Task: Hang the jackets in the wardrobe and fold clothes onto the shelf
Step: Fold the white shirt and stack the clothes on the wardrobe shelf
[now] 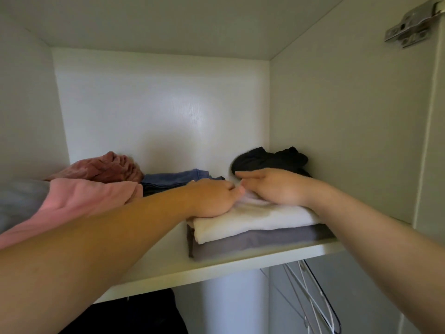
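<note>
Nearest to me, both my forearms were cut off by the lower edge of the frame. Under them, at the bottom, a dark hanging garment [134,314] was mostly hidden, and thin wire hangers [313,297] hung at lower right. The smooth white wardrobe shelf [216,268] showed a bare strip along its front edge. On it, right of centre, lay the soft folded white cloth [252,220], stacked squarely on a folded grey cloth [252,242].

My left hand [214,198] rested its heel on the white cloth's left end, fingers bent away from me; I cannot tell whether they pinched anything. My right hand [272,186] lay flat and unclenched on top, fingers straight and pointing left.

At left, a draped pale pink garment [79,196] hid part of the shelf. Behind it sat a crumpled dusty-rose garment [106,167] and a folded blue garment [173,179]. A bunched black garment [269,160] sat behind my right hand, near the right wall. Open room rose above. A metal hinge [409,25] was cut off at upper right.
</note>
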